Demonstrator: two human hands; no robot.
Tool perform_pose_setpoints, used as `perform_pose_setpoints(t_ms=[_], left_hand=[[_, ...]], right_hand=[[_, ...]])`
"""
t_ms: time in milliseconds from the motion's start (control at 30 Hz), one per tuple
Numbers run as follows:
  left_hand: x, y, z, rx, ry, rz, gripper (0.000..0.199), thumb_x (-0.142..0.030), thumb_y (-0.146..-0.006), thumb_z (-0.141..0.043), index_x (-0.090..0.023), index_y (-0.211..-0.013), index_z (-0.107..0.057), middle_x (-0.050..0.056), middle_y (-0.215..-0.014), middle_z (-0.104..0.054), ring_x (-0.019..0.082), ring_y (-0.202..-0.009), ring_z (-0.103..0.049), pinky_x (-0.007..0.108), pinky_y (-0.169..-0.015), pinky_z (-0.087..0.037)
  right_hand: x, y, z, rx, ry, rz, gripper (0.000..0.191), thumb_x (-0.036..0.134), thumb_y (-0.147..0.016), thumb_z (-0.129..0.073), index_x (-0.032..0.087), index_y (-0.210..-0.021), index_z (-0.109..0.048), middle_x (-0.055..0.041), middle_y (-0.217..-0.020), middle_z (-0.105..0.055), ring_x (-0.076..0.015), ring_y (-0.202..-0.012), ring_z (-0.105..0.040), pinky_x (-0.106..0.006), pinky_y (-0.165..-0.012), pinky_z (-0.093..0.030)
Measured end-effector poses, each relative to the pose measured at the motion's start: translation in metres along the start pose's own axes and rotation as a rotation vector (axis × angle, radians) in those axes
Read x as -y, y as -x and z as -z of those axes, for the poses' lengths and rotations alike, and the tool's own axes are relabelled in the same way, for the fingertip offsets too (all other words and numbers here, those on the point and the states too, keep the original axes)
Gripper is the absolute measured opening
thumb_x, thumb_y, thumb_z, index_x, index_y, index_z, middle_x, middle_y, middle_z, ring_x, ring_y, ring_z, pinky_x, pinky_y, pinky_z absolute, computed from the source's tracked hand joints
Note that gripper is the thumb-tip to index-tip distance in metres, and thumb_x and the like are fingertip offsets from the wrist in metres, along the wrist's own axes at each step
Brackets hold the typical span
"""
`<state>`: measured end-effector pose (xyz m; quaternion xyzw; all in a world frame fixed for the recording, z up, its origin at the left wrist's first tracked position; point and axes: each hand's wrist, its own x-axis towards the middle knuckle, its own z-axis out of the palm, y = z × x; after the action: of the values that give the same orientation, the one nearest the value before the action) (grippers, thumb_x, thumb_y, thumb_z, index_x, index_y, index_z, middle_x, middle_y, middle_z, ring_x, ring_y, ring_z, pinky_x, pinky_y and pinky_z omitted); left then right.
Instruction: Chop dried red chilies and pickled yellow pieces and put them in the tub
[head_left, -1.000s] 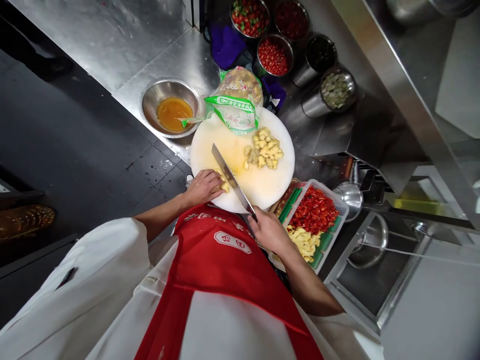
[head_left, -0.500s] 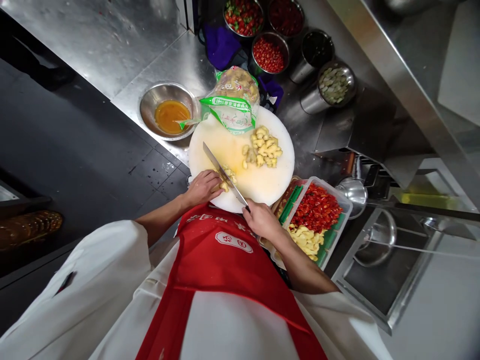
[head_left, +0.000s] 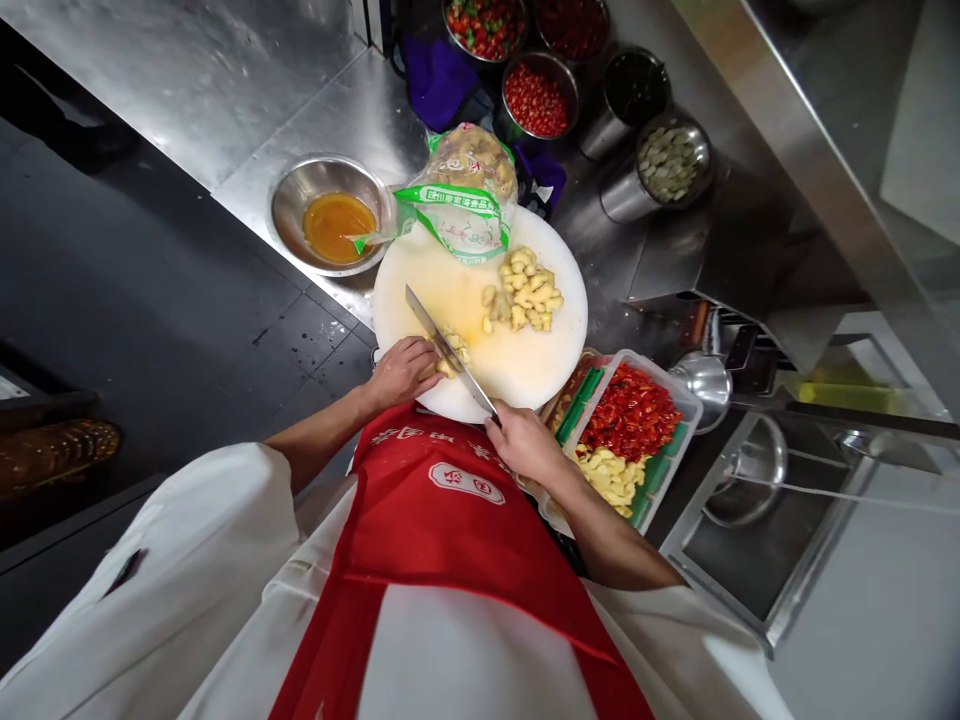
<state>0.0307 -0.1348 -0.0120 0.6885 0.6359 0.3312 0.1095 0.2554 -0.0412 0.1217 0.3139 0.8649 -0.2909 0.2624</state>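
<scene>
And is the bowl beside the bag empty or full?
The steel bowl is partly full: orange liquid covers its bottom, leaving upper walls bare.

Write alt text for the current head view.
A right hand holds a knife among ginger pieces that the left hand touches on a round white cutting board. A ginger pile lies farther back; at right, a plastic container holds chopped red chilies.
</scene>
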Motion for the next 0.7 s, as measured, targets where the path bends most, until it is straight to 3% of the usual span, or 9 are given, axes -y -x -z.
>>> perform_pose_setpoints(t_ms=[200, 267, 433, 500, 700], left_hand=[[-0.001, 0.000, -0.002, 0.004, 0.018, 0.017, 0.023, -0.038, -0.092, -0.060, -0.018, -0.101, -0.067, 0.009, -0.104, -0.068, 0.022, -0.103, -0.061, 0.041, -0.093, -0.052], [0.000, 0.001, -0.002, 0.009, 0.029, 0.031, 0.023, -0.038, -0.092, -0.060, -0.019, -0.101, -0.067, 0.010, -0.105, -0.068, 0.022, -0.103, -0.061, 0.041, -0.093, -0.052], [0.002, 0.001, -0.002, 0.002, 0.053, 0.051, 0.023, -0.038, -0.092, -0.060, -0.018, -0.101, -0.066, 0.010, -0.103, -0.068, 0.023, -0.104, -0.061, 0.043, -0.093, -0.053], [0.002, 0.001, -0.002, -0.005, 0.046, 0.047, 0.024, -0.038, -0.092, -0.060, -0.018, -0.101, -0.066, 0.011, -0.102, -0.068, 0.023, -0.104, -0.061, 0.042, -0.094, -0.053], [0.001, 0.001, -0.003, -0.036, 0.014, 0.018, 0.023, -0.037, -0.092, -0.061, -0.017, -0.102, -0.066, 0.010, -0.103, -0.068, 0.022, -0.102, -0.061, 0.041, -0.093, -0.054]], right_hand=[[-0.010, 0.057, 0.025, 0.079, -0.073, 0.038, 0.028, 0.025, -0.100, -0.037, 0.019, -0.119, -0.056, -0.0079, -0.099, -0.073, -0.0224, -0.093, -0.068, -0.027, -0.075, -0.041], [-0.008, 0.050, 0.020, 0.094, -0.040, 0.017, 0.027, 0.025, -0.100, -0.038, 0.018, -0.116, -0.057, -0.0086, -0.097, -0.073, -0.0228, -0.090, -0.069, -0.028, -0.074, -0.040], [0.002, -0.007, -0.007, 0.029, 0.031, -0.005, 0.027, 0.026, -0.100, -0.038, 0.015, -0.115, -0.057, -0.0110, -0.098, -0.073, -0.0232, -0.091, -0.069, -0.028, -0.077, -0.041], [0.002, -0.017, -0.010, 0.015, 0.020, 0.008, 0.027, 0.027, -0.100, -0.038, 0.016, -0.115, -0.058, -0.0104, -0.100, -0.073, -0.0222, -0.093, -0.068, -0.027, -0.078, -0.041], [-0.008, 0.022, 0.004, -0.006, -0.069, 0.045, 0.027, 0.025, -0.100, -0.038, 0.016, -0.117, -0.058, -0.0098, -0.104, -0.072, -0.0215, -0.097, -0.067, -0.027, -0.082, -0.041]])
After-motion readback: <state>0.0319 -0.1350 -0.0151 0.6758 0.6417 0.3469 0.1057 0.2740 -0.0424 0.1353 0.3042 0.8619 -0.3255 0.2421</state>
